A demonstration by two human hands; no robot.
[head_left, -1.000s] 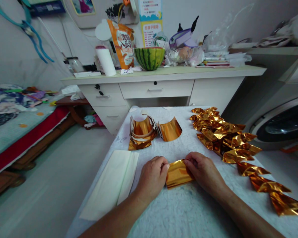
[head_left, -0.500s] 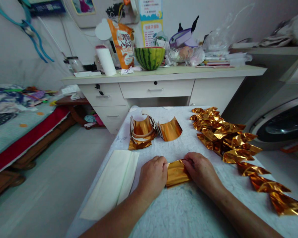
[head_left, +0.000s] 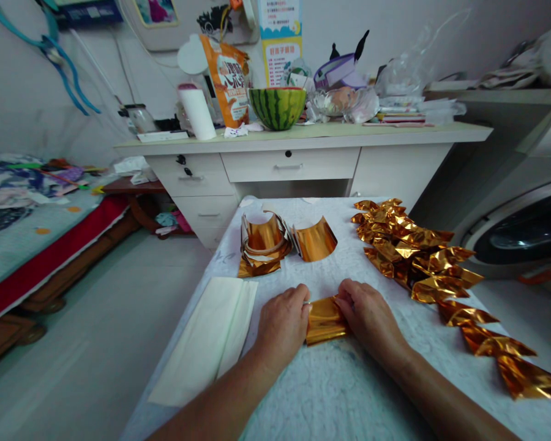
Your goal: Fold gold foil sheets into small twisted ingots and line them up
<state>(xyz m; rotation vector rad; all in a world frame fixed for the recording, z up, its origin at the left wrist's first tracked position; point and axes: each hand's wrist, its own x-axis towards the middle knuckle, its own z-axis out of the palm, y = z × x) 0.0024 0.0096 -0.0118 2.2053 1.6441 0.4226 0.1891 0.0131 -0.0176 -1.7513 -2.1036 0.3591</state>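
Between my two hands is a sheet of gold foil paper [head_left: 327, 320], its upper edge rolled or folded over. My left hand [head_left: 284, 318] is closed on the sheet's left end, and my right hand [head_left: 366, 315] pinches its right end. The fingertips behind the paper are partly hidden. Beyond my hands stand a curled stack of gold foil paper [head_left: 264, 236] and a separate curved gold sheet [head_left: 316, 240]. To the right lies a long heap of folded gold foil pieces [head_left: 436, 288] with pointed ends.
The cloth-covered table [head_left: 303, 398] holds a folded white paper [head_left: 206, 343] left of my hands. Behind it stands a white desk [head_left: 312, 162] with a cut watermelon [head_left: 278, 109] and an orange snack bag [head_left: 227, 82]. A bed [head_left: 41, 245] is left, a washing machine [head_left: 523, 202] right.
Both hands have shifted slightly away from me, with the fingers moving up at the foil's upper edge. The visible foil is a little shorter from top to bottom.
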